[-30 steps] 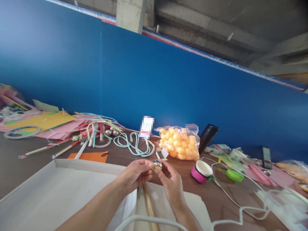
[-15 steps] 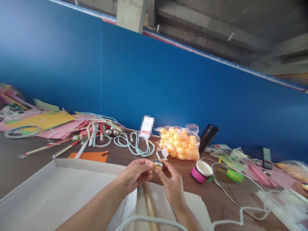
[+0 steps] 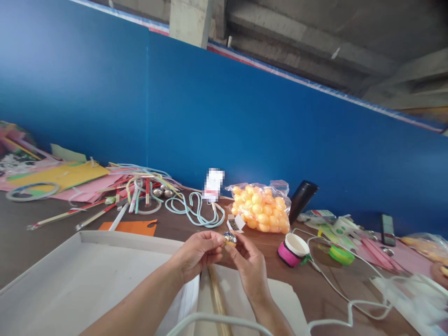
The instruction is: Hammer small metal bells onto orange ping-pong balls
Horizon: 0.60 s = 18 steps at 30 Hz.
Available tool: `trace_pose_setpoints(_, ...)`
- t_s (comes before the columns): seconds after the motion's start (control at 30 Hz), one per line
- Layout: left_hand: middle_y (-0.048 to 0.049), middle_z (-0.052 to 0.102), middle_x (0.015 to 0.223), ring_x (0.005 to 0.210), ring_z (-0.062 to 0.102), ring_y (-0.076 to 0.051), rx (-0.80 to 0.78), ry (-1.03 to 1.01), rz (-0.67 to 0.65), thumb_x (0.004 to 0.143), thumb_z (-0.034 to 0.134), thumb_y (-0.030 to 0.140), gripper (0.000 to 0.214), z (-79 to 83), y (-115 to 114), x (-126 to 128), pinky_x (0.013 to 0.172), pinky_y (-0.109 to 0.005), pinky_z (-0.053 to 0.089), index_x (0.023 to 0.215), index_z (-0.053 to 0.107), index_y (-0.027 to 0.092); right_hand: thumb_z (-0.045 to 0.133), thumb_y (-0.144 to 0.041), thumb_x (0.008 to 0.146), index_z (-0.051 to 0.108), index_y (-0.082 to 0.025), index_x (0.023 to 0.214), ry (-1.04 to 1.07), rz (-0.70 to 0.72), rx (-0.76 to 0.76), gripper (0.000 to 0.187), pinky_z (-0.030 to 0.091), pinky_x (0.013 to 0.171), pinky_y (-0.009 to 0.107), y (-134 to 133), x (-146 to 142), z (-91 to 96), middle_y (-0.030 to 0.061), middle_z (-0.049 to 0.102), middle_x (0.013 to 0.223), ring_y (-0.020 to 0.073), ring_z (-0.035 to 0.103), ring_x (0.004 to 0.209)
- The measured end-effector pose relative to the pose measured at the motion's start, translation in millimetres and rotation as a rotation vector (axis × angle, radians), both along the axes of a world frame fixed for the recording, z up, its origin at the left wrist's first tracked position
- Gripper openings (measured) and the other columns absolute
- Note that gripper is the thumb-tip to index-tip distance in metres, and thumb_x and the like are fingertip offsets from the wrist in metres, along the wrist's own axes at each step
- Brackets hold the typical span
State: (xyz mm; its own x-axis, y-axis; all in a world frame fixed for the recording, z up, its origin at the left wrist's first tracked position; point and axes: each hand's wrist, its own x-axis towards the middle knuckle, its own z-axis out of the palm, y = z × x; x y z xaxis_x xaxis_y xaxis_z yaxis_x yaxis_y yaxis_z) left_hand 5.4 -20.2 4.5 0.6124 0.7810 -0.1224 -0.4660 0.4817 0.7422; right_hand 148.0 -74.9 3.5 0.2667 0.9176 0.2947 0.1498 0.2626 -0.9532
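A small shiny silver ball that looks like a jingle bell (image 3: pixel 230 239) is pinched in the fingers of my right hand (image 3: pixel 250 266), which come round it from the right. From the left, my left hand (image 3: pixel 199 252) is closed, with thumb and forefinger at the ball's near side; whether they grip its loop or another tiny part I cannot make out. Just behind the ball stands a little white box (image 3: pixel 235 223) with small dark pieces in it. A gold-coloured rod (image 3: pixel 217 298) lies below my hands on pale card (image 3: pixel 287 303).
A large white tray (image 3: pixel 105 270) is at the left. Behind my hands lie a bag of orange balls (image 3: pixel 261 207) and pale blue tubing (image 3: pixel 196 210). To the right are a pink-banded roll (image 3: pixel 293 250), white cord (image 3: pixel 336 289) and a phone (image 3: pixel 388 229). More silver balls (image 3: pixel 163 191) lie further back.
My hands and the silver ball stay in almost the same place. At the far right edge, what looks like another person's hand has shifted slightly.
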Motion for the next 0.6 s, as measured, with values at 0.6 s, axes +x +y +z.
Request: trace_pose_setpoints(0.6, 0.0016, 0.052, 0.059, 0.049, 0.049, -0.004, 0.049, 0.058, -0.014, 0.064, 0.074, 0.027, 0.024, 1.9, -0.1, -1.3, 0.053, -0.016, 0.049, 0.065, 0.056, 0.012, 0.069, -0.032, 0.073, 0.065, -0.019, 0.105, -0.069, -0.001, -0.012, 0.035, 0.049, 0.078, 0.034, -2.2, 1.6, 1.0, 0.0057, 0.068, 0.095, 0.0256, 0.061, 0.088)
